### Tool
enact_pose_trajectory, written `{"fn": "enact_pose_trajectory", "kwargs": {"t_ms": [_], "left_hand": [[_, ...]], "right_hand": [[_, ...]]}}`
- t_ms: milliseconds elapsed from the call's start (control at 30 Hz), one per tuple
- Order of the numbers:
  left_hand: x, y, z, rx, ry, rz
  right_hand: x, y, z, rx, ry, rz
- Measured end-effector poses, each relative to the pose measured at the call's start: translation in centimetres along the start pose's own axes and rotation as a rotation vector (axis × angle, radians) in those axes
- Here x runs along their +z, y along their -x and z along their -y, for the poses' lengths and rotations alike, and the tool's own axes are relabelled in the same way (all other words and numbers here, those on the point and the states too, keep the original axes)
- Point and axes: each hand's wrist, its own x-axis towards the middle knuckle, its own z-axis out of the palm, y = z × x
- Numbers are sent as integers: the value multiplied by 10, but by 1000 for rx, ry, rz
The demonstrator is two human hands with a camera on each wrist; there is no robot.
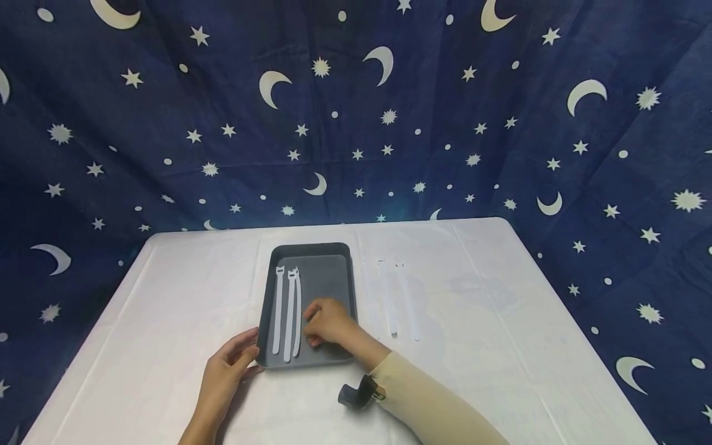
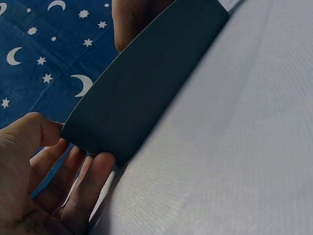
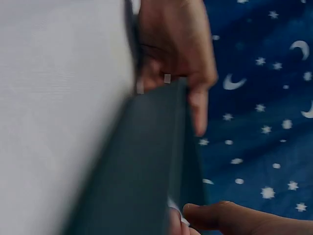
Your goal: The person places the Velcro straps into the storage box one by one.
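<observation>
A dark grey tray (image 1: 328,272) lies on the white-covered table, with three white hook-and-loop cable ties (image 1: 278,309) lengthwise along its left half. My left hand (image 1: 225,374) holds the tray's near left corner; in the left wrist view its thumb (image 2: 44,129) is at the rim and the other fingers press the wall lower down. Over the tray's right half, my right hand (image 1: 328,321) has bent fingers close beside the rightmost tie (image 1: 298,315). In the right wrist view a white sliver shows by its thumb (image 3: 210,215); I cannot tell if it is gripped.
Two more white ties, a nearer one (image 1: 387,300) and another (image 1: 408,303), lie on the tablecloth right of the tray. A black curved band (image 1: 356,395) sits at the right cuff. Behind the table hangs a blue cloth (image 1: 356,111) with moons and stars.
</observation>
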Motion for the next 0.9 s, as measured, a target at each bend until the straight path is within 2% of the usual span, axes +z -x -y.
{"fn": "enact_pose_trajectory", "kwargs": {"t_ms": [200, 333, 467, 700, 900], "left_hand": [[0, 1, 1, -5, 15, 5], [1, 1, 0, 1, -4, -15], [2, 0, -1, -1, -19, -29], [1, 0, -1, 17, -9, -16], [1, 1, -1, 3, -5, -10]], "right_hand": [[-37, 20, 16, -74, 110, -29], [-70, 37, 27, -75, 155, -76], [-103, 53, 29, -49, 204, -152], [-153, 71, 6, 18, 248, -287], [-166, 74, -24, 85, 188, -307]]}}
